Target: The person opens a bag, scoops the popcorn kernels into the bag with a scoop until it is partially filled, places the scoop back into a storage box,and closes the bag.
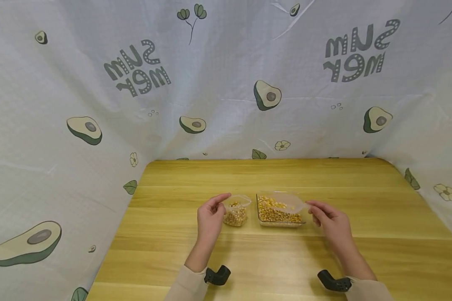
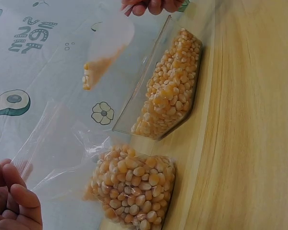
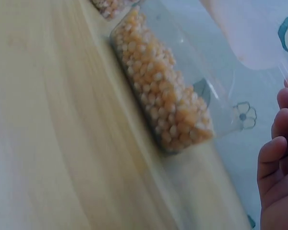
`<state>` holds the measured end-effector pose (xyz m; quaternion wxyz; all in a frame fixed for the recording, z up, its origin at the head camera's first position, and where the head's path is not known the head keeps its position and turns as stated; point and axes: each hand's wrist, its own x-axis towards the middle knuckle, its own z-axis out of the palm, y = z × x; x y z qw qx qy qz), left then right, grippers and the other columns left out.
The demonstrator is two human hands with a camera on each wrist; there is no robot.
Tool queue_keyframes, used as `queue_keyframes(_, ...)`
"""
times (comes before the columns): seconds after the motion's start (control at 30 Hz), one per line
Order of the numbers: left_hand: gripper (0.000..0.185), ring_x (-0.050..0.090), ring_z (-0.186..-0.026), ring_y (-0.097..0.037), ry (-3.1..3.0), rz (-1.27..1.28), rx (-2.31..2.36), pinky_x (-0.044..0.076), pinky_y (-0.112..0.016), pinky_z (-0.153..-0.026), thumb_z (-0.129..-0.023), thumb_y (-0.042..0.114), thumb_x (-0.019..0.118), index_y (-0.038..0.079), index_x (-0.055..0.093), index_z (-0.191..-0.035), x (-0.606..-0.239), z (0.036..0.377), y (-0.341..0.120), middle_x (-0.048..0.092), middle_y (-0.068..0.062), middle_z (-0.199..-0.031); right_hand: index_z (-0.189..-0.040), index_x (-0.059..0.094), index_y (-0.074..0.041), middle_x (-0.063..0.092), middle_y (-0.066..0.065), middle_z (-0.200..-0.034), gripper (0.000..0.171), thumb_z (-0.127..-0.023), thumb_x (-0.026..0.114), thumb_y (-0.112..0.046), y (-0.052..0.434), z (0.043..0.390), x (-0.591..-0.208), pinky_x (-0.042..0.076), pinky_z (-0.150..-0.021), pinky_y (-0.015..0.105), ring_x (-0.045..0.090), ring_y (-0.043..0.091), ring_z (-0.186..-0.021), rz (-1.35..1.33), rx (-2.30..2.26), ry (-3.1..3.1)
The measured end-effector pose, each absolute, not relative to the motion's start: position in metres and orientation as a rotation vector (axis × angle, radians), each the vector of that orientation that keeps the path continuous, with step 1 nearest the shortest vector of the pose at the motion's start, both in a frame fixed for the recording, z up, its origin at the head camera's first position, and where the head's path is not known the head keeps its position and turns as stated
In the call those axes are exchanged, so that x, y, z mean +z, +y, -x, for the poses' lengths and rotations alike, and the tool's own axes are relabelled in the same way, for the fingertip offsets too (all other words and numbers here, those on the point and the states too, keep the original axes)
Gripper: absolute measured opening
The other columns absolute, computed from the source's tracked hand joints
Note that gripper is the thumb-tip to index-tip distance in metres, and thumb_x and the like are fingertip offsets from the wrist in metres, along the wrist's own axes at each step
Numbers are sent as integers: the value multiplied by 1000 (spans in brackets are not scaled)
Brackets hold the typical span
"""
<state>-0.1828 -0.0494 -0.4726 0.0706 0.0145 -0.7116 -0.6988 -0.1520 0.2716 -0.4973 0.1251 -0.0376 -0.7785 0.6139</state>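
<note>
Dried corn kernels (image 2: 175, 81) half fill a clear rectangular container (image 1: 280, 224) on the table. To its left stands a clear plastic bag (image 1: 235, 217) with more kernels inside, its mouth spread at the top. My left hand (image 1: 210, 215) pinches the bag's upper edge between thumb and fingers. With my right hand (image 1: 333, 223) I grip the thin handle of a translucent white scoop (image 1: 293, 203), held over the container. In the left wrist view, a few kernels show at the scoop's tip. The right wrist view catches only part of the scoop (image 3: 259, 43) above the container.
The wooden table (image 1: 263, 259) has light yellow-brown grain. A pale curtain (image 1: 226, 138) printed with avocados and lettering rises behind it and along both sides. Black curved wrist mounts (image 1: 335, 282) sit by the beige sleeves (image 1: 188, 284).
</note>
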Motion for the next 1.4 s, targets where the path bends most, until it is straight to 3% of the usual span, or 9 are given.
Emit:
queue_keyframes(0.27,34,35,-47,-4,-2126,-31,-2099,27,-16,-43,-95,-6,51,11,78,-106,-474,183,-50,63,-24,-77,-116,69,3,71,-13,-83,28,-100,59,-18,256,156,-480,48,-58,27,54,7,-66,14,1781,-2261)
queue_keyframes(0.67,34,33,-46,-4,-2126,-14,-2106,26,-16,-43,-95,-3,51,12,78,-107,-474,182,-49,63,-28,-80,-115,70,5,68,-17,-83,26,-100,59,-14,227,160,-462,48,-57,25,55,11,-67,-82,1736,-2286)
queue_keyframes(0.87,33,31,-45,-4,-2131,-12,-2113,26,-16,-42,-96,-2,51,12,78,-108,-473,182,-50,62,-31,-82,-113,72,0,68,-11,-83,23,-100,60,-15,215,164,-461,48,-55,27,54,13,-66,-75,1676,-2328)
queue_keyframes(1.03,33,31,-45,-4,-2135,-20,-2120,26,-16,-43,-95,0,52,14,78,-108,-472,182,-50,64,-29,-83,-112,74,-6,64,-14,-82,20,-99,62,-16,208,164,-456,47,-55,26,55,17,-67,-95,1589,-2357)
queue_keyframes(1.27,32,30,-44,-5,-2133,-25,-2128,24,-16,-42,-96,0,51,12,78,-109,-471,182,-50,61,-34,-83,-110,76,-12,64,1,-87,20,-95,65,-6,201,167,-450,43,-51,21,48,7,-61,-237,1429,-2345)
queue_keyframes(1.4,33,29,-44,-5,-2131,-21,-2128,24,-16,-42,-96,-1,51,13,78,-109,-471,181,-50,60,-34,-83,-109,76,-14,62,-2,-83,22,-93,66,-2,197,168,-446,41,-49,20,46,5,-57,-307,1354,-2338)
